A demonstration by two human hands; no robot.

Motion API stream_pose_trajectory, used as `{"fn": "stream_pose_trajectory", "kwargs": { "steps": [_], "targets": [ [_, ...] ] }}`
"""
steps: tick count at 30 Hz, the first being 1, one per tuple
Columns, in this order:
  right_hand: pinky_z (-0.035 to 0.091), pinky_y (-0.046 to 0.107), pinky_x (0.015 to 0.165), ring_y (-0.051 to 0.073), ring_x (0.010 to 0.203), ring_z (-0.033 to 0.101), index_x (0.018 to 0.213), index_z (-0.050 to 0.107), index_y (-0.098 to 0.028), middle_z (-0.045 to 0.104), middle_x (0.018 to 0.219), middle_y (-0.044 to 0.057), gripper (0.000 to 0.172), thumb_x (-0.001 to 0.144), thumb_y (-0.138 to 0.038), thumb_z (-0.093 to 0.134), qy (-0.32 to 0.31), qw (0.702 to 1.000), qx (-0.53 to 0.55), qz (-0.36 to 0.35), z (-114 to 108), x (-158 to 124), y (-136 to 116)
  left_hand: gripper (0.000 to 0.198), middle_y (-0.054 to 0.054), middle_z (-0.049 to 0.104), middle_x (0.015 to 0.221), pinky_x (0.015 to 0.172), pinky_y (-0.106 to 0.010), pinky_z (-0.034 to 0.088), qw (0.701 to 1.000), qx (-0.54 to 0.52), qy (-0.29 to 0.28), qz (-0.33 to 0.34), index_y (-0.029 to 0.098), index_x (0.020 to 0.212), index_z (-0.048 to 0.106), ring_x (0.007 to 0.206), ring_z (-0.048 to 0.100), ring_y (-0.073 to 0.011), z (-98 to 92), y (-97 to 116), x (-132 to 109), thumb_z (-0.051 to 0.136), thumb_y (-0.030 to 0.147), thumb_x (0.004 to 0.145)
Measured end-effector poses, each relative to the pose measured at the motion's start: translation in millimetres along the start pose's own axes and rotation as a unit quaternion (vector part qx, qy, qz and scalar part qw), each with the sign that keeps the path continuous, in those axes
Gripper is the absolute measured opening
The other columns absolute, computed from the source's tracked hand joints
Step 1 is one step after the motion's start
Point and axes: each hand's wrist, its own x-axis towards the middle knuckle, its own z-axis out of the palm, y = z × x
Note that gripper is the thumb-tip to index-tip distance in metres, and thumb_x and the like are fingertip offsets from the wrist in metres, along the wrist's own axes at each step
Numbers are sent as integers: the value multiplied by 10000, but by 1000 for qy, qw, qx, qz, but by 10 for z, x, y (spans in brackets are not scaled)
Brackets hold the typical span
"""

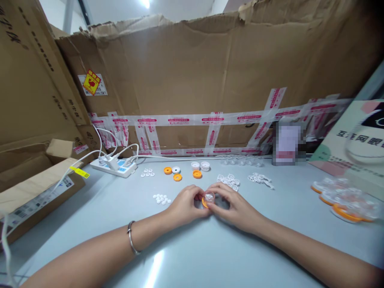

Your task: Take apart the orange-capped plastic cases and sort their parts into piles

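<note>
Both my hands meet at the middle of the grey table (192,256). My left hand (186,206) and my right hand (235,206) pinch a small round case (208,198) between their fingertips; it has an orange base and a clear lid with a white part inside. A metal bangle (132,239) sits on my left wrist. Just beyond my hands lie orange rings (177,177), white round caps (205,165) and piles of small white parts (229,181).
A white power strip (115,167) with plugged cables lies at the back left. Cardboard walls taped with red-printed tape close off the back. An open cardboard box (36,188) stands at the left. Finished orange-and-clear cases (345,202) are heaped at the right, beside a printed box (354,144).
</note>
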Motion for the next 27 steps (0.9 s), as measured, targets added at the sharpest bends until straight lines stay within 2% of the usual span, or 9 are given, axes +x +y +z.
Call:
{"fn": "stream_pose_trajectory", "kwargs": {
  "steps": [3, 5, 6, 8, 10, 13, 16, 21, 27],
  "targets": [
    [401, 382, 888, 217, 1022, 490, 1079, 483, -221, 512, 1081, 76, 324, 776, -320, 536, 16, 1000, -11, 11, -14, -26, -11, 234, -19, 555, 760, 636, -255, 412, 1000, 6, 0, 5, 141, 807, 578, 708, 516, -153, -5, -8, -4, 664, 271, 633],
    [432, 389, 833, 232, 983, 501, 1094, 431, -202, 514, 1045, 85, 480, 689, -359, 634, 42, 998, -19, 34, -6, -39, 8, 253, -19, 553, 760, 636, -256, 408, 1000, 10, -5, 5, 140, 799, 578, 706, 513, -155, -5, -10, -7, 682, 285, 619],
    [446, 385, 802, 232, 948, 513, 1055, 432, -196, 524, 1007, 81, 489, 657, -365, 662, 51, 998, -20, 42, 2, -44, 18, 263, -19, 553, 761, 636, -254, 406, 1000, 11, -7, 4, 139, 799, 579, 708, 513, -155, -5, -9, -9, 688, 294, 616],
    [458, 375, 772, 219, 892, 537, 981, 443, -198, 546, 943, 66, 397, 674, -347, 646, 57, 997, -14, 44, 22, -53, 26, 270, -18, 554, 759, 638, -250, 404, 1000, 10, -9, 3, 139, 798, 581, 710, 512, -155, -3, -2, -12, 683, 320, 625],
    [455, 373, 798, 202, 898, 551, 1027, 429, -209, 567, 944, 59, 311, 755, -292, 554, 49, 999, 7, 24, 40, -65, 20, 253, -18, 556, 758, 641, -246, 404, 1000, 9, -8, 2, 142, 803, 584, 712, 512, -153, -4, 9, -13, 657, 331, 652],
    [430, 387, 874, 196, 1011, 528, 1185, 325, -235, 548, 1079, 76, 426, 795, -252, 493, 34, 999, 31, -7, 55, -84, 12, 239, -20, 557, 767, 644, -247, 405, 1000, 14, -14, -5, 147, 816, 587, 712, 509, -154, -12, 22, -12, 654, 306, 651],
    [433, 414, 873, 225, 1025, 516, 1189, 306, -235, 516, 1117, 94, 553, 726, -300, 602, 46, 999, 18, 3, 64, -83, 28, 267, -25, 557, 777, 653, -253, 406, 1000, 12, -22, -11, 143, 816, 590, 722, 510, -160, -17, 22, -11, 684, 295, 618],
    [449, 401, 853, 190, 909, 574, 1160, 320, -235, 582, 935, 46, 428, 789, -249, 532, 35, 999, 39, 2, 55, -67, 55, 252, -24, 561, 775, 660, -254, 406, 1000, 9, -13, -4, 142, 820, 593, 728, 513, -160, -11, 33, -13, 652, 316, 648],
    [425, 404, 915, 182, 1055, 517, 1218, 286, -245, 532, 1103, 87, 371, 863, -169, 362, -45, 995, 61, -64, -15, -102, 59, 222, -11, 537, 737, 620, -240, 388, 999, 31, -19, 13, 141, 777, 574, 677, 492, -143, -32, 71, -5, 640, 304, 642]
  ]
}}
